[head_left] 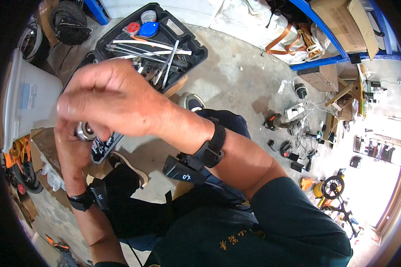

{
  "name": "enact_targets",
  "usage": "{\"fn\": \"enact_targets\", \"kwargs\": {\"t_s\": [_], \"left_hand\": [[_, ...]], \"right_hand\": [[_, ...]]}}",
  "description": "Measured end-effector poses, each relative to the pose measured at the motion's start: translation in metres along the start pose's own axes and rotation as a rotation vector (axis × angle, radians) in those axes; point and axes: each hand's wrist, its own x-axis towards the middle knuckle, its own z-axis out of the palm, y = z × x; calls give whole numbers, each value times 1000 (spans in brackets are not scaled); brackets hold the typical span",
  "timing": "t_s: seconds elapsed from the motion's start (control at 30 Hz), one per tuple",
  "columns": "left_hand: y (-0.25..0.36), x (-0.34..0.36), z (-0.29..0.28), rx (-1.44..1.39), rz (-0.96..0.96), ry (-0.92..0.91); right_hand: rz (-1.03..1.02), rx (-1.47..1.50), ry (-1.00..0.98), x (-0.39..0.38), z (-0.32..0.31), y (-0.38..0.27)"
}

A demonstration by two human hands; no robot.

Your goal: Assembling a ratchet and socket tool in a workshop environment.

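Observation:
At the left of the head view, both hands meet around a shiny round metal piece (85, 131) with a dark hole, shaped like a socket. My left hand (72, 155) is upright and closed around it from below. My right hand (116, 100) reaches across from the right, curled over the top, its thumb by the metal piece; its fingers are smeared by motion, so its grip is unclear. Past the hands lies an open black toolbox (198, 52) holding wrenches, long rods, a blue tape measure (149, 29) and a red round tool (132, 29). Small metal bits (103, 146) show below my right hand.
A translucent plastic bin (42, 95) stands at the left above a cardboard box (53, 155). My shoes (194, 102) rest on the concrete floor by the toolbox. Cables and chargers (294, 133) lie to the right, near blue shelving (318, 63). A wheel (68, 22) leans at the far left.

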Motion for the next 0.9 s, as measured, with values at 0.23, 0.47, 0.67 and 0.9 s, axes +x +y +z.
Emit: {"fn": "enact_targets", "kwargs": {"t_s": [0.23, 0.47, 0.67, 0.9], "left_hand": [[-9, -13, -30, 11, 6, 58], [-76, -22, -69, -232, 6, 436], [-124, -27, -74, -485, -213, 448], [-60, -14, -46, -53, -195, 218]], "right_hand": [[-103, -674, 177, 7, -14, 17], [186, -1219, -397, -7, -7, 39], [148, -924, -575, -12, 10, 55], [115, -524, -710, -27, 50, 77]]}}
